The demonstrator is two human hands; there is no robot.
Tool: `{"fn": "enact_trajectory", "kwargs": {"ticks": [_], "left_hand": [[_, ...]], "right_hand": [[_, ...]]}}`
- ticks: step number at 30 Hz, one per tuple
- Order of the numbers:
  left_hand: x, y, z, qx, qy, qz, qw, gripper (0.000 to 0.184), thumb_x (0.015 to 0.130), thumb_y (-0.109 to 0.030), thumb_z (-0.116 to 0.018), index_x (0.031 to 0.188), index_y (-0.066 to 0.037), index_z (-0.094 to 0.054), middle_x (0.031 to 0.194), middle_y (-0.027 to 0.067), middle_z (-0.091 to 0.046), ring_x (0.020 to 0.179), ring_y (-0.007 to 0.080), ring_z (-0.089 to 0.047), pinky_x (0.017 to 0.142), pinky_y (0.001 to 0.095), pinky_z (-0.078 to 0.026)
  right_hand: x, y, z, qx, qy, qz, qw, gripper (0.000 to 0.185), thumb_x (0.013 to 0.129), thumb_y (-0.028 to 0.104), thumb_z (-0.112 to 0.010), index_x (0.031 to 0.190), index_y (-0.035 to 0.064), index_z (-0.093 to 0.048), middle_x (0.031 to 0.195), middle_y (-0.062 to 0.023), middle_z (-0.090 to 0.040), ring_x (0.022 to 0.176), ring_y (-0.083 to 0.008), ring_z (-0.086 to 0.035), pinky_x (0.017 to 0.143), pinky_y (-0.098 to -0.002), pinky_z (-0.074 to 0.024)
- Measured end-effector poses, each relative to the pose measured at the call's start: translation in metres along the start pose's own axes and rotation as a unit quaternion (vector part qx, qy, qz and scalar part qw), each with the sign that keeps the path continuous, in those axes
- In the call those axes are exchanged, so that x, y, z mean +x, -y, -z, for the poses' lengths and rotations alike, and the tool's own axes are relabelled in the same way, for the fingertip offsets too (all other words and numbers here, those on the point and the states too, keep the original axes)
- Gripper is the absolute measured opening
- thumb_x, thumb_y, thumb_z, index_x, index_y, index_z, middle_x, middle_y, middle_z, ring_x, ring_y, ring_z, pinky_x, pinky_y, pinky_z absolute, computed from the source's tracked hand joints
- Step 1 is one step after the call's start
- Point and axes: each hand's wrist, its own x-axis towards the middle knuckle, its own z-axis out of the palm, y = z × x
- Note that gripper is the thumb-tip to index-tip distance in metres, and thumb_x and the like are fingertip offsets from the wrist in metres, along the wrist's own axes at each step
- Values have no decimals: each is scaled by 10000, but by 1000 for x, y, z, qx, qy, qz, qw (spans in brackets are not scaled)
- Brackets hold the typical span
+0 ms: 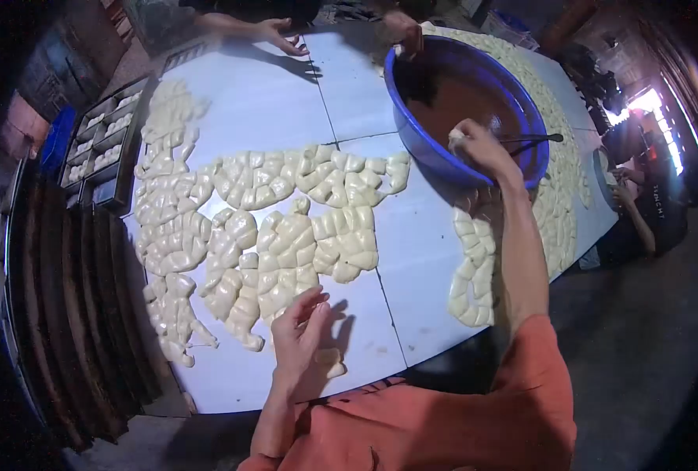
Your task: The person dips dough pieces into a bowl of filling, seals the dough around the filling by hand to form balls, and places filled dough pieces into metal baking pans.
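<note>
Dough piece (456, 136), pinched in right hand (481, 149), over blue basin (434, 149); left hand (296, 334) half-open, empty

One wide, round, blue plastic tub (427, 149) is counted at right, with one black-handled utensil (533, 138) in it. The orange-sleeved person's left hand (299, 330) and right hand (481, 147) make two; two co-worker hands (280, 34) are seen far. Glossy, pale dough pieces (288, 243) are too numerous to be counted.
</note>
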Motion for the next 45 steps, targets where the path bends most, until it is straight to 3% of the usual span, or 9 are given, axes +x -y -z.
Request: {"fn": "enact_trajectory", "kwargs": {"ticks": [3,8,16,23,29,33,34,39,45], "left_hand": [[-3,-7,1,37,43,-1,998,315,957,-74,-629,1251,37,-614,1130,136,-707,1007,177,-676,885,313,-541],[-6,-9,-1,23,74,46,996,351,961,-126,-646,1274,31,-613,1123,142,-716,1021,183,-683,901,311,-532],[21,-13,-20,-2,119,-16,993,333,971,-155,-646,1245,33,-624,1130,134,-706,1019,195,-684,895,310,-538],[40,-32,-55,-304,123,35,944,441,1054,-357,-480,1332,-25,-565,1271,110,-631,1183,201,-590,960,383,-500],[13,14,9,-344,30,77,935,246,991,-247,-625,1110,-40,-680,940,14,-687,816,88,-628,773,252,-518],[-2,35,33,-360,-37,100,927,289,947,-211,-699,1116,20,-659,923,54,-689,771,112,-655,668,237,-536],[-3,39,37,-344,-50,97,932,309,953,-204,-694,1151,31,-655,926,52,-688,770,104,-650,656,225,-532],[-11,38,43,-297,-46,42,953,341,956,-163,-691,1217,50,-639,952,53,-686,804,88,-642,684,209,-528],[-5,23,59,-284,17,78,955,312,900,-87,-729,1155,78,-659,957,112,-695,821,143,-649,742,260,-536]], "right_hand": [[23,-24,-12,-211,272,51,937,380,830,295,-644,1103,32,-668,1083,-146,-701,1043,-239,-643,893,-348,-472],[9,-7,-11,-174,246,-36,953,360,870,277,-631,1098,-1,-656,1075,-106,-702,985,-199,-619,872,-356,-473],[-52,66,0,425,125,-26,896,120,975,178,-637,1027,85,-580,868,-29,-640,688,-90,-641,571,-208,-545],[-168,107,-118,600,150,-24,786,212,983,178,-625,1141,56,-555,1001,-62,-658,861,-129,-674,706,-250,-568],[-235,69,-188,672,273,-39,687,360,930,42,-608,1275,19,-510,1141,-67,-643,1018,-140,-651,879,-277,-542],[-292,115,-212,379,202,25,903,566,812,-17,-732,1326,26,-498,1314,-116,-537,1181,-225,-570,914,-335,-537],[-291,115,-224,226,117,234,938,588,796,12,-769,1324,36,-512,1338,-150,-535,1174,-254,-589,936,-354,-533],[-305,125,-252,130,-11,243,961,234,853,31,-728,1077,-5,-668,1130,-128,-630,984,-256,-651,848,-349,-539],[-307,127,-244,231,115,93,962,166,880,39,-705,1043,12,-696,995,-85,-670,861,-154,-615,727,-291,-492]]}}
